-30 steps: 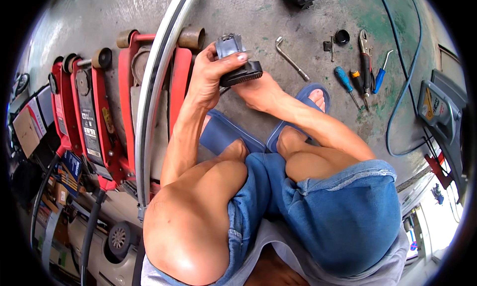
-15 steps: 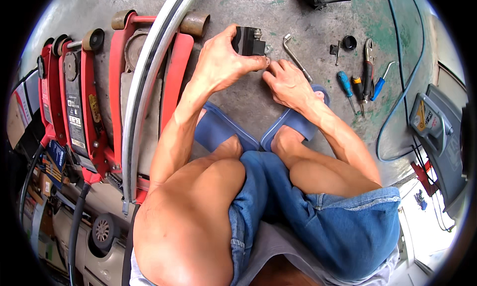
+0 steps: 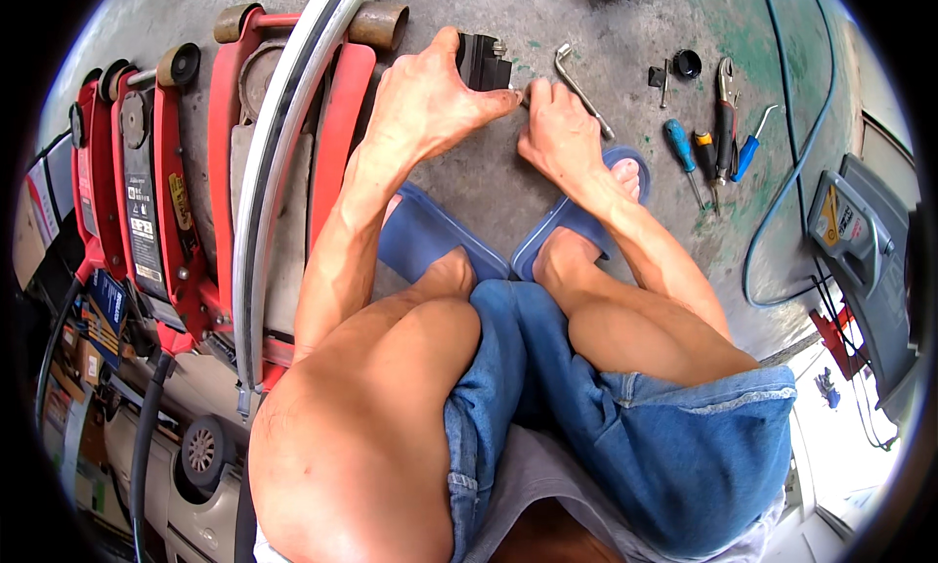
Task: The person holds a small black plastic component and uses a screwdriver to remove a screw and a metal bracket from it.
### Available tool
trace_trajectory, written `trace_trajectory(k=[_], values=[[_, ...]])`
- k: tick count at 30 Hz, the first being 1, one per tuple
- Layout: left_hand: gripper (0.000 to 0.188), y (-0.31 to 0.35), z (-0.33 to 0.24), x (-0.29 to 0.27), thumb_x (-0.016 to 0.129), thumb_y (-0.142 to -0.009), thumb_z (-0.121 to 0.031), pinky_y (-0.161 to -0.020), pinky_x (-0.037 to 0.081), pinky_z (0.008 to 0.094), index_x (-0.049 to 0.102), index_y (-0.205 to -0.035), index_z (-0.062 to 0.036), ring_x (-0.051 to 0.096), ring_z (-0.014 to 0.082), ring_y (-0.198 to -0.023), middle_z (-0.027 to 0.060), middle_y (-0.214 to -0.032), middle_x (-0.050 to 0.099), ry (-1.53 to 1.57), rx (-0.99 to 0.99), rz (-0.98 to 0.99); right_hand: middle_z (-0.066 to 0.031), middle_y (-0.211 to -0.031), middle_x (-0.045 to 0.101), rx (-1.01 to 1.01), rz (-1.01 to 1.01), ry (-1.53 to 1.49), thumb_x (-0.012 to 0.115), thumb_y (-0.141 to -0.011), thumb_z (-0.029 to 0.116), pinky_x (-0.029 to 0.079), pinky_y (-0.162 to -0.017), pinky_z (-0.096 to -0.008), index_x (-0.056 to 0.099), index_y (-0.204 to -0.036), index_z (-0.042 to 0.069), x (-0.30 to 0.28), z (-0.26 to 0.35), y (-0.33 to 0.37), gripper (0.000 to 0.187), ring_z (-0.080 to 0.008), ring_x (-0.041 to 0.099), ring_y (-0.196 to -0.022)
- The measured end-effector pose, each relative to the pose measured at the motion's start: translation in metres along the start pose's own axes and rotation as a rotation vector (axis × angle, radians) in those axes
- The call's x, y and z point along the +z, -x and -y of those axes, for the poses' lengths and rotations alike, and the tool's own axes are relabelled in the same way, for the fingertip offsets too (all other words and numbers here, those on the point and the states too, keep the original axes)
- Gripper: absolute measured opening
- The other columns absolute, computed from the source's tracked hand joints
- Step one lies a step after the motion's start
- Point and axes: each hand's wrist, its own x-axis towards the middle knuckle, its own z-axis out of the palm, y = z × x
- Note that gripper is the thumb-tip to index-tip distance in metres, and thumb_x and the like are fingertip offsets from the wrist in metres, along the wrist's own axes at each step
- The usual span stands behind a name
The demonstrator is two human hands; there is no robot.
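My left hand (image 3: 418,99) is wrapped around a black block-shaped part (image 3: 483,63) with a metal fitting on its upper right edge; the palm hides some of it. The thumb reaches along its near side toward my right hand (image 3: 563,133). That hand is closed, fingers curled downward just right of the part. Something small and metallic shows at its fingertips, too hidden to name. An L-shaped metal wrench (image 3: 584,96) lies on the floor just beyond the right knuckles. Both hands are above the concrete floor, in front of my blue sandals (image 3: 425,238).
Red floor jacks (image 3: 332,152) and a long curved grey strip (image 3: 256,201) stand left. To the right lie a blue screwdriver (image 3: 678,143), locking pliers (image 3: 724,113), a blue-handled hook pick (image 3: 748,155), a bolt (image 3: 666,86) and a black ring (image 3: 688,64). A blue hose (image 3: 782,211) curves beyond.
The view has shifted slightly, so the floor things appear higher. My right hand has turned, its fingers now curled more steeply near the part. The left hand keeps its hold.
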Motion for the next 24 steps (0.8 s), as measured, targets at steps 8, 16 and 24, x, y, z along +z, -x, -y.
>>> trace_trajectory(k=[8,16,24], values=[[0.063,0.004,0.006,0.014,0.084,-0.071,-0.049,-0.073,0.056,0.0475,0.059,-0.097,0.0019,0.071,0.0421,-0.082,0.0248,-0.082,0.071,-0.058,0.019,-0.006,-0.0219,-0.098,0.066,0.131,0.075,-0.456,0.064,-0.08,0.015,0.052,-0.078,-0.0452,0.062,-0.106,-0.003,-0.022,-0.036,-0.004,0.031,-0.0385,0.066,-0.089],[0.056,0.007,0.009,0.019,0.081,-0.072,-0.044,-0.074,0.056,0.0478,0.059,-0.098,0.0003,0.071,0.0421,-0.083,0.0244,-0.083,0.072,-0.137,-0.003,-0.064,-0.0129,-0.068,0.064,0.259,0.184,-0.682,0.065,-0.097,0.027,0.048,-0.063,-0.0386,0.07,-0.109,0.0,-0.083,-0.007,0.001,0.03,-0.0213,0.063,-0.064],[0.052,0.007,0.001,0.035,0.08,-0.072,-0.042,-0.074,0.056,0.0471,0.06,-0.095,-0.0005,0.071,0.0397,-0.083,0.0209,-0.082,0.072,-0.189,0.094,-0.089,-0.024,-0.071,0.063,0.106,0.226,-0.525,0.059,-0.099,0.028,0.05,-0.066,-0.0495,0.07,-0.098,0.001,-0.094,0.002,-0.004,0.029,-0.0425,0.066,-0.07]])
